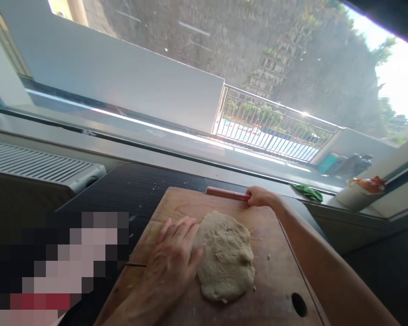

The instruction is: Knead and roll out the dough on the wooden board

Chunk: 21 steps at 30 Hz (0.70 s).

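Observation:
A flattened, roundish piece of dough [226, 258] lies on a wooden cutting board [275, 262]. My left hand [177, 249] is spread flat at the dough's left edge, its thumb touching the dough. At the far edge of the board, my right hand [260, 197] has its fingers wrapped round one end of a reddish-brown rolling pin [226, 194]. The pin lies crosswise beyond the dough, apart from it.
The board rests on a dark table [146, 185] with crumbs on it. Behind stands a wide window with a sill [197, 167]. A green cloth [308, 192] and a pale pot [355, 194] sit there. A radiator [47, 163] is at the left.

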Each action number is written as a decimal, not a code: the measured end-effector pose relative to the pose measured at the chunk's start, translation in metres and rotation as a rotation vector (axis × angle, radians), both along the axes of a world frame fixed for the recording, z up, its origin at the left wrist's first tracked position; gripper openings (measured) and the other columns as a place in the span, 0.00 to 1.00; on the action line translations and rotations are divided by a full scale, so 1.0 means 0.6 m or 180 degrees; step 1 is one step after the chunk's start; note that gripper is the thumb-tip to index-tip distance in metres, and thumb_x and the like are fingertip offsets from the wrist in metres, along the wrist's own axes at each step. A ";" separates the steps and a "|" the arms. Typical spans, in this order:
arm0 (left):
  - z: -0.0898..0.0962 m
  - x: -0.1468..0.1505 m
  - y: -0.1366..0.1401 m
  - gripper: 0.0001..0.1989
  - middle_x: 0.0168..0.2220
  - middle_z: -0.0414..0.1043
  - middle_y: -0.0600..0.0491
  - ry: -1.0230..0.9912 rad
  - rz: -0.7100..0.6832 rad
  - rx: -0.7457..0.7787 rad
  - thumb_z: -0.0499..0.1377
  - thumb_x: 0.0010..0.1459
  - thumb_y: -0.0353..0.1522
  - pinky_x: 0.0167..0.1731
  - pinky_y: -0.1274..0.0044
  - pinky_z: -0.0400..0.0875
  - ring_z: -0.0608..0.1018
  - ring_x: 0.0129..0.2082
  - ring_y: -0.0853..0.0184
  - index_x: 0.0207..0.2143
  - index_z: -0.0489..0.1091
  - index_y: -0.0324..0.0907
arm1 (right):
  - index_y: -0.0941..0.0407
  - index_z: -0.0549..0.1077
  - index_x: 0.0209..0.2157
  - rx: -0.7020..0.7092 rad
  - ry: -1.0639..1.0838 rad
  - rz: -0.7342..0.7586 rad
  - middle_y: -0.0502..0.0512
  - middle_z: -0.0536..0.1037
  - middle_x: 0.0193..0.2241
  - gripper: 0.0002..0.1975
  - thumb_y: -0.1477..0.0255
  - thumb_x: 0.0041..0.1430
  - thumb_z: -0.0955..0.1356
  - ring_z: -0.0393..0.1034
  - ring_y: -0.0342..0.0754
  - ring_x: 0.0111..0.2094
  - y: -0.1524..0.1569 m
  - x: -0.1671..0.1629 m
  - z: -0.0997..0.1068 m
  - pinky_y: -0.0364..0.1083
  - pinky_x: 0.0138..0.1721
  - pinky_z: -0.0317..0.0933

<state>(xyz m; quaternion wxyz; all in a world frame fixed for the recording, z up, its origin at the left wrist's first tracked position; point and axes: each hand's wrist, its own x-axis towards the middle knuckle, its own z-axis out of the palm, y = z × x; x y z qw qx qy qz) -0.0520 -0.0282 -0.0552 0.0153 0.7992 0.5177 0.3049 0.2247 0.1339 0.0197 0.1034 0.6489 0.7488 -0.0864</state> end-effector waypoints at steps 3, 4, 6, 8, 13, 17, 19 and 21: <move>0.003 0.001 -0.003 0.20 0.55 0.67 0.47 0.0028 -0.0018 -0.0033 0.50 0.60 0.38 0.60 0.57 0.51 0.66 0.57 0.57 0.52 0.66 0.42 | 0.56 0.75 0.31 0.0165 0.0049 -0.0066 0.51 0.74 0.25 0.11 0.72 0.41 0.70 0.66 0.44 0.25 -0.010 -0.001 0.004 0.41 0.24 0.51; 0.003 0.001 -0.004 0.20 0.55 0.67 0.47 0.0030 -0.0015 -0.0043 0.50 0.60 0.38 0.60 0.57 0.51 0.66 0.57 0.57 0.52 0.66 0.42 | 0.56 0.74 0.33 0.0263 0.0065 -0.0069 0.52 0.74 0.27 0.11 0.72 0.42 0.69 0.66 0.44 0.26 -0.019 0.003 0.007 0.41 0.25 0.52; 0.004 -0.002 -0.006 0.20 0.55 0.67 0.46 0.0005 0.0000 -0.0069 0.50 0.60 0.37 0.60 0.58 0.51 0.65 0.57 0.57 0.52 0.66 0.41 | 0.56 0.72 0.35 0.0607 0.0131 -0.0047 0.54 0.74 0.31 0.12 0.72 0.45 0.67 0.66 0.44 0.28 -0.050 0.015 0.012 0.42 0.27 0.52; 0.005 -0.007 -0.005 0.19 0.55 0.67 0.47 -0.0052 -0.0016 -0.0124 0.51 0.59 0.37 0.60 0.58 0.50 0.65 0.57 0.57 0.51 0.67 0.42 | 0.56 0.70 0.36 0.1048 0.0318 0.0040 0.54 0.72 0.34 0.13 0.73 0.46 0.66 0.65 0.45 0.31 -0.097 0.030 0.015 0.42 0.29 0.53; 0.035 0.006 0.016 0.17 0.52 0.68 0.49 -0.0622 0.0138 -0.0191 0.49 0.60 0.36 0.56 0.67 0.60 0.69 0.53 0.61 0.49 0.67 0.43 | 0.51 0.69 0.32 0.0723 0.1101 0.0346 0.50 0.72 0.28 0.06 0.74 0.51 0.63 0.65 0.45 0.28 -0.240 0.048 0.004 0.43 0.29 0.53; 0.081 0.074 0.048 0.19 0.54 0.67 0.48 -0.0586 -0.0022 -0.0010 0.44 0.62 0.32 0.57 0.70 0.58 0.67 0.55 0.64 0.51 0.66 0.40 | 0.46 0.71 0.39 0.0623 0.1387 0.0544 0.52 0.74 0.35 0.08 0.67 0.56 0.65 0.68 0.48 0.33 -0.305 0.030 -0.017 0.44 0.32 0.56; 0.089 0.113 0.069 0.20 0.54 0.67 0.46 -0.0086 -0.0254 -0.0220 0.44 0.62 0.34 0.60 0.63 0.52 0.66 0.57 0.59 0.52 0.66 0.40 | 0.46 0.70 0.41 0.0727 0.1390 0.0635 0.53 0.74 0.37 0.09 0.63 0.58 0.65 0.68 0.49 0.37 -0.316 0.021 -0.023 0.44 0.35 0.57; 0.086 0.144 0.094 0.21 0.57 0.65 0.45 0.0487 -0.0378 -0.0481 0.44 0.62 0.36 0.61 0.57 0.44 0.61 0.60 0.54 0.53 0.66 0.40 | 0.46 0.70 0.43 0.0872 0.1339 0.0638 0.53 0.73 0.39 0.10 0.62 0.60 0.64 0.68 0.49 0.39 -0.321 0.022 -0.025 0.44 0.36 0.58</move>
